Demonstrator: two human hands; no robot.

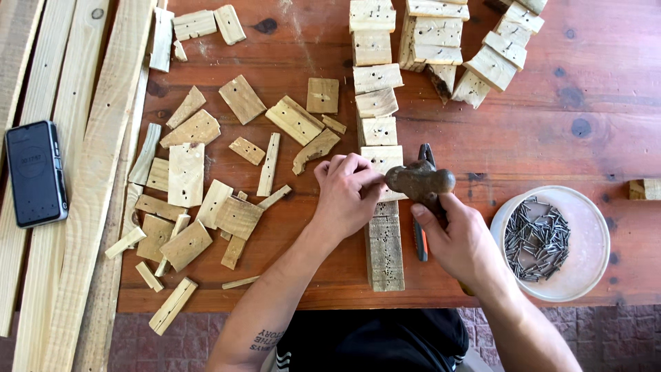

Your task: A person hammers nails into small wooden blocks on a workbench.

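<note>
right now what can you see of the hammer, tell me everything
The hammer has a rusty brown metal head, worn and pitted, lying sideways above the row of small wood blocks. The right hand grips it just below the head, hiding the handle. The head sits beside the left hand fingertips; contact unclear.

The hammer (pixel 421 183) handle is hidden inside the right hand (pixel 460 241). Whatever is pinched under the left hand (pixel 346 193) fingertips cannot be resolved.
</note>
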